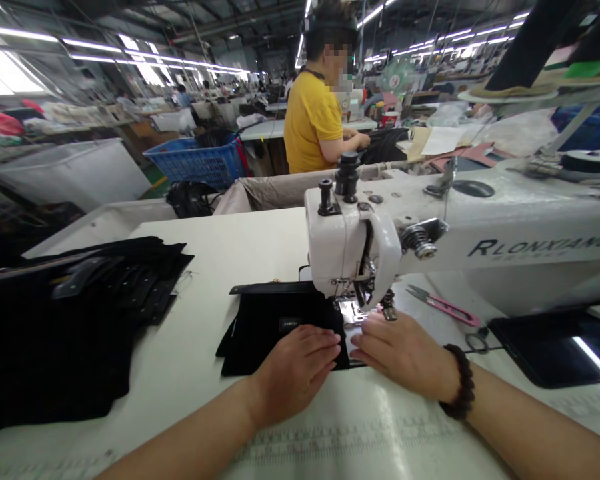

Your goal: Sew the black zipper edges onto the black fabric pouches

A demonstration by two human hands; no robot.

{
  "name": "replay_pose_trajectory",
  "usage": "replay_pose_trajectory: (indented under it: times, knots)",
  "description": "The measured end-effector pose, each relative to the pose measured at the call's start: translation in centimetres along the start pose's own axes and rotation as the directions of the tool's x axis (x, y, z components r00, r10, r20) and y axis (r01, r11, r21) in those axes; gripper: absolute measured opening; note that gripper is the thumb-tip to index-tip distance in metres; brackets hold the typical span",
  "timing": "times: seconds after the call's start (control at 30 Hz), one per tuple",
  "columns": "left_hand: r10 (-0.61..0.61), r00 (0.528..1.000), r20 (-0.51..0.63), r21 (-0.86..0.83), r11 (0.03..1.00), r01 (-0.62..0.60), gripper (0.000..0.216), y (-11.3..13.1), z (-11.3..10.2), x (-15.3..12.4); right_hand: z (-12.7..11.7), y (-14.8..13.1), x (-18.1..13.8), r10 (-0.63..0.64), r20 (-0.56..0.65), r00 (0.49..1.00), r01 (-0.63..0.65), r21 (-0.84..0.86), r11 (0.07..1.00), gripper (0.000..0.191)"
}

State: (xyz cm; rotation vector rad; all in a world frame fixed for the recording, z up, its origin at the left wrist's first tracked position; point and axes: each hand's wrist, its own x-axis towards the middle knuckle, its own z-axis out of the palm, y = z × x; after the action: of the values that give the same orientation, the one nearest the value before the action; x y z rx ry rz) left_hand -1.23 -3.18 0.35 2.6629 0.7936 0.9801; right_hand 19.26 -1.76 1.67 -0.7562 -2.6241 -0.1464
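The left hand [297, 367] lies flat, fingers together, on black cloth [257, 330] at a sewing machine [460, 227]; the right hand [405, 353], fingers close together, sits beside the cloth's edge, any pinch impossible to tell. Pink snips [453, 309] lie nearby.

Overall lighting bright. Overhead strip lights [93, 45] far; left window [7, 70] blown out. Strong glow at needle plate [351, 311]. Streak glare on dark-screened device [550, 340], right, and near tabletop [180, 380]. Black fabric piece [260, 327] underexposed. Far background soft; edges stretched, smeared.
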Motion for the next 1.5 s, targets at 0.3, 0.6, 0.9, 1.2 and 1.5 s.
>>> replay_pose_trajectory:
  times: [0.3, 0.6, 0.9, 1.2, 1.5]
  knots:
    - [-0.354, 0.932, 0.078, -0.255, 0.897, 0.361, 0.021, -0.2, -1.1, 0.6, 0.8, -2.4, -0.6, -0.094, 0.063, 0.994, 0.098, -0.067, 0.993, 0.022]
    - [0.071, 0.996, 0.054, 0.182, 0.98, -0.079, 0.022, 0.4, 0.6, -0.1, 0.9, -2.7, -0.7, -0.03, 0.188, 0.982, 0.018, 0.069, 0.997, 0.02]
    - [0.08, 0.977, 0.197, 0.247, 0.96, -0.129, 0.026, -0.1, 0.6, -0.9, 0.7, -3.4, -0.7, 0.053, 0.208, 0.977, -0.065, 0.053, 0.996, 0.028]
    - [0.066, 0.967, 0.244, 0.258, 0.957, -0.131, 0.025, -1.2, 1.1, -0.8, 0.9, -3.2, -0.9, 0.154, 0.221, 0.963, -0.167, 0.042, 0.985, 0.029]
    - [0.067, 0.949, 0.307, 0.272, 0.95, -0.155, 0.024, -2.6, 1.1, 0.2, 0.8, -2.5, 0.0, 0.218, 0.259, 0.941, -0.235, 0.034, 0.971, 0.011]
